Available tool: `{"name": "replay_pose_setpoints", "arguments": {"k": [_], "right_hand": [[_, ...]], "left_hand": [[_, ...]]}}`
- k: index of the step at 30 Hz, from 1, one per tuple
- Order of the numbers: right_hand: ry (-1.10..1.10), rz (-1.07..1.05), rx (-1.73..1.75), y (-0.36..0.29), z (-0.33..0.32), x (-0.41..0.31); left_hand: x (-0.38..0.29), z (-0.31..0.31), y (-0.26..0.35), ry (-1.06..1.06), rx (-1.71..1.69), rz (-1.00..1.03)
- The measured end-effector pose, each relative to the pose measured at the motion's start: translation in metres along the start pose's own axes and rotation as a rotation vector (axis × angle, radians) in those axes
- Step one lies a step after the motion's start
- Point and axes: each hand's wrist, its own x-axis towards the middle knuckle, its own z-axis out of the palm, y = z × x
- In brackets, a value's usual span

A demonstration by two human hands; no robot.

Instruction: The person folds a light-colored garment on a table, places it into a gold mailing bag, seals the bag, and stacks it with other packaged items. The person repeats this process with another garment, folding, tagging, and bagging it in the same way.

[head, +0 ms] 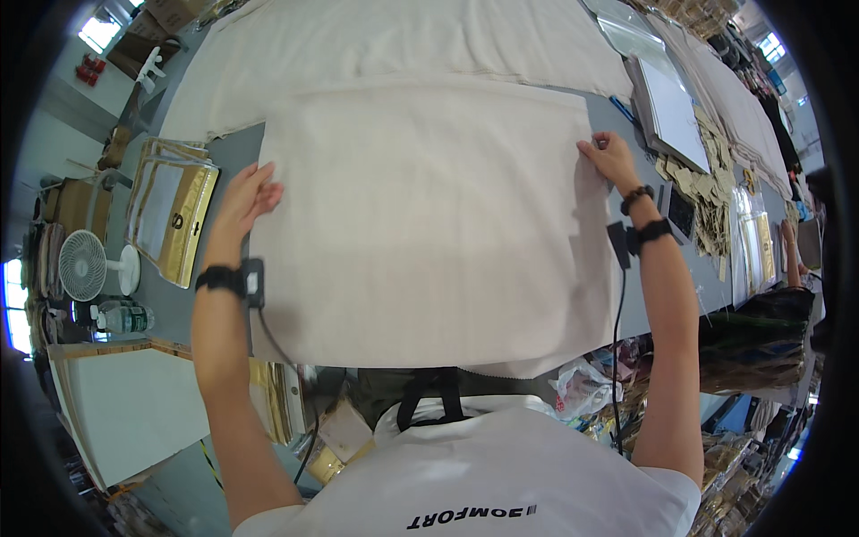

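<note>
A cream fabric panel, folded into a broad rectangle, lies flat in front of me. Its near edge hangs slightly past the table's front edge. My left hand is at the panel's left edge, with loosely curled fingers and no cloth visibly gripped. At the upper right edge, my right hand has thumb and fingertips together at the cloth, apparently pinching it. Beyond the panel, a larger cream cloth spreads over the far part of the table.
On the left stand gold-and-clear packaging bags, a white fan and a plastic bottle. To the right lie a blue pen, a white board stack, many beige tags and yellow-handled scissors. Another person's arm shows far right.
</note>
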Motion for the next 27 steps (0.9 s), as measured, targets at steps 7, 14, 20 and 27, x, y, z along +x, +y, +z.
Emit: {"name": "replay_pose_setpoints", "arguments": {"k": [7,14,20,27], "right_hand": [[0.222,0.14,0.584,-0.052,-0.005,0.035],[0.002,-0.2,0.635,-0.005,-0.081,-0.119],[-0.127,-0.292,0.195,0.042,-0.095,-0.173],[-0.206,-0.209,0.462,-0.01,-0.075,-0.134]], "left_hand": [[0.025,0.028,0.033,-0.021,-0.151,0.27],[-0.099,-0.054,-0.052,0.15,0.075,0.646],[-0.123,-0.121,-0.112,0.332,0.541,0.621],[-0.111,-0.072,-0.068,0.169,0.364,0.611]]}}
